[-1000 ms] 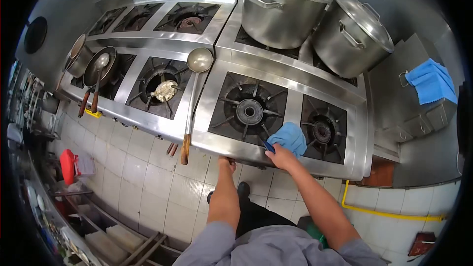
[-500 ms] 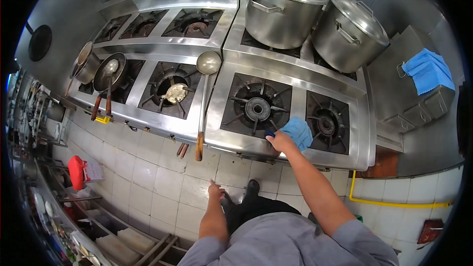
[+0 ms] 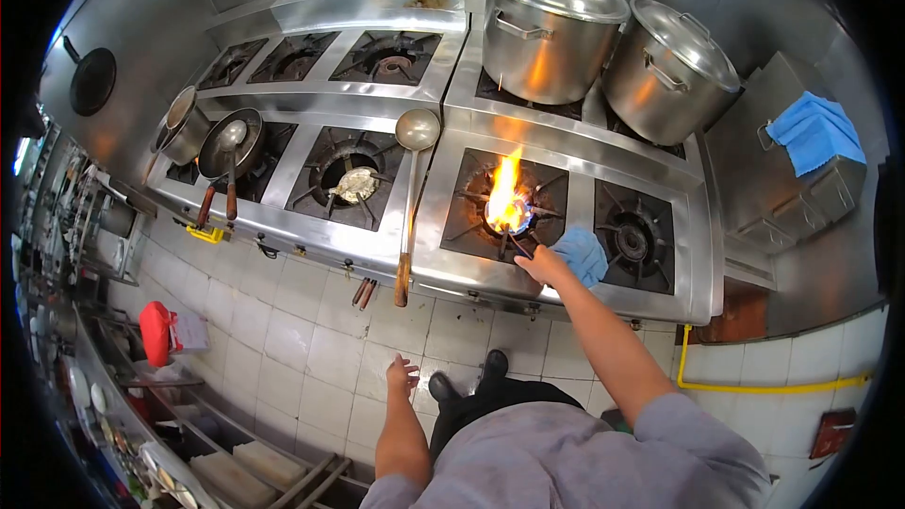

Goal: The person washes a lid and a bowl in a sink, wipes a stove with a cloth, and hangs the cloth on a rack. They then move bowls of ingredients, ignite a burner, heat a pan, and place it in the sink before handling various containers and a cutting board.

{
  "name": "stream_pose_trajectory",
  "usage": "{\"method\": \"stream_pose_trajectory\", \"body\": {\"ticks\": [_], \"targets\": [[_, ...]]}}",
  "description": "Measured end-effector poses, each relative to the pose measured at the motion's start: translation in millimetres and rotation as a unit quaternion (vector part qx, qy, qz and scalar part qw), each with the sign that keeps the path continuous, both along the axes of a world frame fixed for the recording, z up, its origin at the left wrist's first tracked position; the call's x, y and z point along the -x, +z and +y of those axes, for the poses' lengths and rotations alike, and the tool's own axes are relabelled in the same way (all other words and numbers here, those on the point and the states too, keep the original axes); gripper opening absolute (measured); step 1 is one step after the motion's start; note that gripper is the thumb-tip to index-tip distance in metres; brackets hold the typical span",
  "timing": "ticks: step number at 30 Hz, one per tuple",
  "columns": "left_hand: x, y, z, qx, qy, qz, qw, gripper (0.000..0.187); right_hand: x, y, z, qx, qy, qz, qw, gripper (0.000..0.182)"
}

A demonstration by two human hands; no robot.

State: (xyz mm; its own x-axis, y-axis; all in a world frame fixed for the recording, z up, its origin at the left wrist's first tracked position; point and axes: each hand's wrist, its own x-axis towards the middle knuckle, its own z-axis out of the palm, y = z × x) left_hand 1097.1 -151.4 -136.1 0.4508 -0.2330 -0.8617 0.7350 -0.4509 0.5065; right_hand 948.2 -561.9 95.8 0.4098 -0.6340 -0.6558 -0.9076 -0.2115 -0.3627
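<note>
At the front of the range my right hand [image 3: 544, 266] is closed around a slim dark lighter [image 3: 518, 247], its tip toward the front burner [image 3: 476, 217]. A tall orange flame [image 3: 507, 190] rises from that burner, blue at its base. Just beside my right hand, a crumpled blue cloth [image 3: 581, 256] lies between this burner and the unlit front-right burner [image 3: 630, 238]. My left hand [image 3: 403, 375] hangs low over the floor tiles, fingers apart, holding nothing. A long wooden-handled ladle [image 3: 411, 170] rests left of the lit burner, its handle past the range's edge.
Two lidded stockpots [image 3: 551, 47] [image 3: 665, 85] stand behind. Leftward are a burner with a pale crumpled piece [image 3: 356, 186], a pan [image 3: 247, 155] with a ladle in it, and a pot [image 3: 184, 137]. Another blue cloth [image 3: 818, 132] hangs at right. A yellow pipe [image 3: 754, 386] runs low.
A flame has appeared on the front burner near my right hand, and its glow reflects on the pots. The view has shifted slightly. My left hand's fingers have spread from a pointing shape.
</note>
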Motion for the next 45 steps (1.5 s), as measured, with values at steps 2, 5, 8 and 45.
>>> {"method": "stream_pose_trajectory", "body": {"ticks": [2, 5, 8, 45], "targets": [[2.0, -0.3, -3.0, 0.002, -0.001, 0.002, 1.000, 0.062, 32.9, -7.0, 19.3, 0.029, -0.013, -0.056, 0.998, 0.059], [9.5, -4.8, -29.4, 0.033, -0.077, 0.002, 0.997, 0.039, 81.1, 12.0, 67.9, -0.016, -0.087, -0.141, 0.986, 0.051], [17.1, -2.5, -75.2, 0.051, -0.173, -0.018, 0.983, 0.040, 166.1, -50.3, 107.6, 0.054, -0.003, -0.200, 0.978, 0.047], [239.0, 23.5, -95.8, 0.147, -0.971, -0.015, 0.189, 0.032, 263.5, -66.6, 814.5, 0.356, -0.870, -0.061, 0.336, 0.033]]}}
